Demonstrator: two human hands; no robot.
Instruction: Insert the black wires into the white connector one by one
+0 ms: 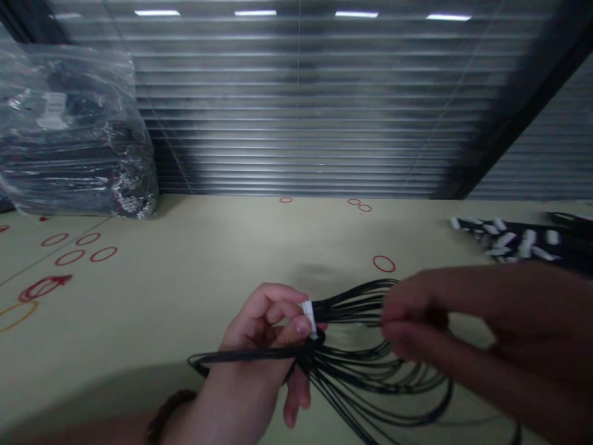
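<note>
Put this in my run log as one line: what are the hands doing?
left hand: holds white connector of black wires | right hand: touching black wires | nearby: plastic bag of cables

Nothing readable on this bench (208, 228) so far! Up at the far left corner, a white label (53, 111) sits on the clear plastic bag (78, 179), but it's far too blurred to make out. Down at the near left, a red arrow-shaped mark (45, 287) is drawn on the bench top, with red rings (91, 254) beside it and a yellow arc (18, 315) at the edge. No letters, no numbers there. And the white connector (309, 318) in the middle? No marking visible on it either!
</note>
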